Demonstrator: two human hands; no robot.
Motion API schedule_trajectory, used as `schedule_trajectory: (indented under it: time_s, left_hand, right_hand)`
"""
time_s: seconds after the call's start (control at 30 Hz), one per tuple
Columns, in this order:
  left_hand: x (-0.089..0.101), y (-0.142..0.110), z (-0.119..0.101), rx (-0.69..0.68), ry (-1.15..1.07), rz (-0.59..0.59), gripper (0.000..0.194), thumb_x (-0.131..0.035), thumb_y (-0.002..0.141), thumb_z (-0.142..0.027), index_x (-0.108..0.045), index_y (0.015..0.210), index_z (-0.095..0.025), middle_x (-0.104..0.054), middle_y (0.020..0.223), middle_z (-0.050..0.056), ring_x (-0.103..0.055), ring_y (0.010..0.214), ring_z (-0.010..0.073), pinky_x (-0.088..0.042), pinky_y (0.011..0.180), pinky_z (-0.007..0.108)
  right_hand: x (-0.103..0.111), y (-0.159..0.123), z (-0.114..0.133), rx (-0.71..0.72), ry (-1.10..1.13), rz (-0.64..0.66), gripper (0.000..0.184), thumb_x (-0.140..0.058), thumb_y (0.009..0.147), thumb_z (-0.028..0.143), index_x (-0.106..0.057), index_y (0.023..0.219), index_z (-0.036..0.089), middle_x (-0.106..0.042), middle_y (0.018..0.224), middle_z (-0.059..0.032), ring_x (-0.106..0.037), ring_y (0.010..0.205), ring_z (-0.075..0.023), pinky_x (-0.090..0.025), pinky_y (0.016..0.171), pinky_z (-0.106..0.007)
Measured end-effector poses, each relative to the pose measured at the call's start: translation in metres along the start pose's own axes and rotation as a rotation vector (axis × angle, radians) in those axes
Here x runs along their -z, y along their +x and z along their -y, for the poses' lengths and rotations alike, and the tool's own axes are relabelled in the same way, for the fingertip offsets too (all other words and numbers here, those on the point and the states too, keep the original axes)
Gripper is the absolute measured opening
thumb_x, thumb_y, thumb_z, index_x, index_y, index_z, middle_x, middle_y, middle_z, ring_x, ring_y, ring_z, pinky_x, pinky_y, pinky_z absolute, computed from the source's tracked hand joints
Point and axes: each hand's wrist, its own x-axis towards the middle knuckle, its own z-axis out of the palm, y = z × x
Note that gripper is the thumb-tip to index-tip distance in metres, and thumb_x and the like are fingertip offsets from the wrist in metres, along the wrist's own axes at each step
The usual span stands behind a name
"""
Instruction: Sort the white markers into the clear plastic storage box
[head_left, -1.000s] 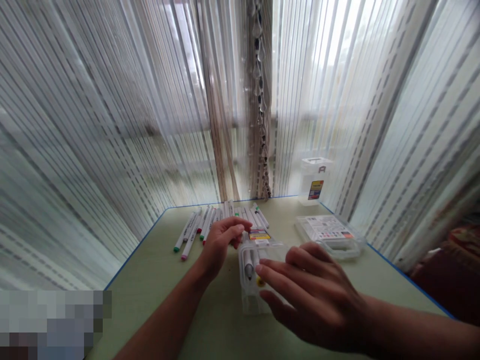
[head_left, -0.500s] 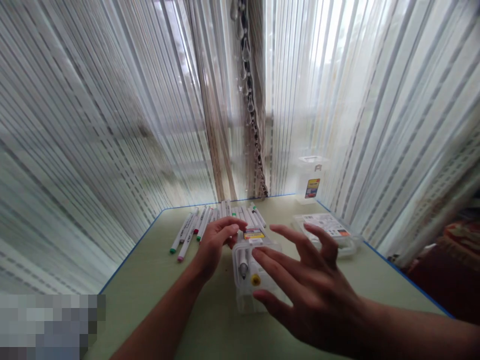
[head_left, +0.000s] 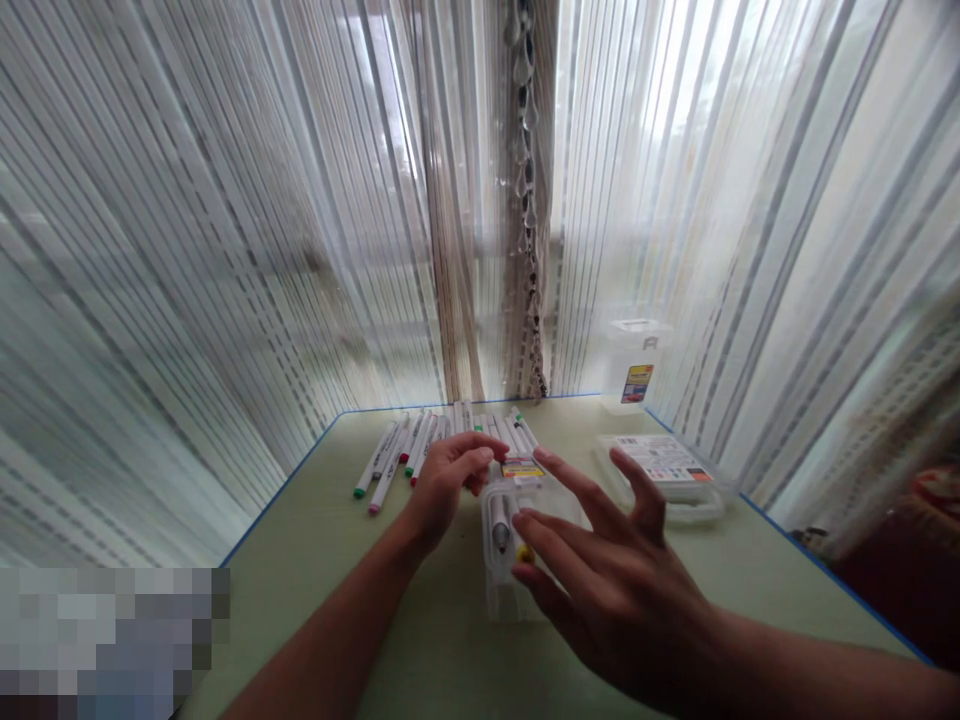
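Note:
A clear plastic case sits on the table in front of me. Inside it a grey-tipped marker and a round yellow marker end show. My left hand is curled at the far left corner of the case, its thumb and forefinger closed on the edge beside a yellow label. Over the right side of the case is my right hand, fingers spread, with thumb and a fingertip on either side of the yellow end. Whether they touch it I cannot tell. The right hand hides part of the case.
Several white markers with coloured ends lie behind my left hand. A flat clear case with a printed sheet lies at the right. Behind it stands another clear box. String curtains hang along the table's far edge.
The view has shifted, so everything sits slightly further right. My right thumb and fingertip have drawn closer together around the yellow marker end. My left hand stays at the case's corner.

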Motion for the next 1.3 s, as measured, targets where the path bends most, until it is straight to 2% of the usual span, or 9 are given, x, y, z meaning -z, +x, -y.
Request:
schedule_trajectory:
  time_s: [0.2,0.4,0.57,0.93,1.03,1.13,1.2,1.3]
  left_hand:
    - [0.001,0.000,0.001,0.000,0.008,-0.001,0.022,-0.064,0.075,-0.030,-0.075,0.085,-0.014,-0.071,0.085,0.007,-0.058,0.070,0.0148,-0.041,0.061,0.025]
    - [0.002,0.001,0.002,0.000,0.013,0.010,0.023,-0.064,0.076,-0.031,-0.075,0.086,-0.013,-0.072,0.087,0.008,-0.061,0.074,0.0176,-0.045,0.063,0.027]
    - [0.001,0.000,-0.001,0.005,0.035,0.004,0.023,-0.063,0.077,-0.031,-0.074,0.087,-0.013,-0.073,0.088,0.009,-0.063,0.077,0.0203,-0.048,0.068,0.030]
    - [0.003,-0.001,-0.001,0.050,0.035,0.001,0.024,-0.065,0.077,-0.034,-0.074,0.088,-0.014,-0.072,0.084,0.009,-0.064,0.072,0.0204,-0.048,0.067,0.031]
    - [0.003,0.000,-0.001,0.047,0.028,0.002,0.024,-0.066,0.076,-0.034,-0.074,0.088,-0.014,-0.072,0.085,0.009,-0.064,0.072,0.0199,-0.048,0.066,0.031]
    - [0.003,-0.001,-0.002,0.042,0.017,0.001,0.024,-0.066,0.076,-0.033,-0.075,0.088,-0.014,-0.072,0.087,0.009,-0.062,0.069,0.0179,-0.047,0.065,0.030]
    - [0.003,-0.001,-0.002,0.036,0.011,-0.017,0.024,-0.066,0.076,-0.033,-0.075,0.088,-0.014,-0.071,0.084,0.008,-0.059,0.066,0.0156,-0.046,0.062,0.027]
    - [0.005,0.001,-0.001,0.017,0.012,-0.078,0.022,-0.067,0.075,-0.031,-0.075,0.085,-0.013,-0.064,0.068,0.003,-0.053,0.058,0.0113,-0.040,0.055,0.023]
  right_hand:
    - [0.000,0.001,0.001,0.003,0.010,-0.001,0.012,-0.064,0.091,0.021,-0.067,0.102,0.016,-0.078,0.091,-0.0020,-0.050,0.135,-0.0311,-0.005,0.119,-0.054]
    - [0.002,0.001,0.002,0.003,-0.004,0.008,0.008,-0.061,0.093,0.021,-0.067,0.094,0.016,-0.077,0.084,-0.0022,-0.048,0.137,-0.0313,-0.005,0.120,-0.052]
    - [0.000,0.004,0.002,0.029,-0.028,0.018,0.011,-0.059,0.094,0.020,-0.068,0.091,0.014,-0.074,0.080,-0.0027,-0.047,0.137,-0.0321,-0.006,0.120,-0.052]
    - [0.001,0.003,0.001,0.058,-0.054,-0.019,0.024,-0.060,0.092,0.030,-0.071,0.097,0.010,-0.077,0.091,-0.0081,-0.048,0.135,-0.0347,-0.005,0.121,-0.052]
    - [0.007,0.006,0.001,0.055,-0.036,-0.056,0.024,-0.060,0.091,0.030,-0.070,0.099,0.010,-0.078,0.091,-0.0087,-0.050,0.134,-0.0344,-0.006,0.120,-0.052]
    - [0.021,0.010,-0.003,0.048,0.048,-0.116,0.020,-0.062,0.089,0.026,-0.068,0.102,0.012,-0.078,0.087,-0.0052,-0.056,0.128,-0.0315,-0.007,0.119,-0.050]
    - [0.031,0.012,-0.010,0.049,0.130,-0.188,0.018,-0.061,0.086,0.021,-0.066,0.103,0.015,-0.077,0.086,-0.0025,-0.060,0.121,-0.0287,-0.012,0.118,-0.050]
    - [0.035,0.014,-0.030,-0.055,0.302,-0.278,0.018,-0.056,0.085,0.017,-0.062,0.103,0.017,-0.070,0.093,-0.0057,-0.063,0.107,-0.0263,-0.034,0.104,-0.050]
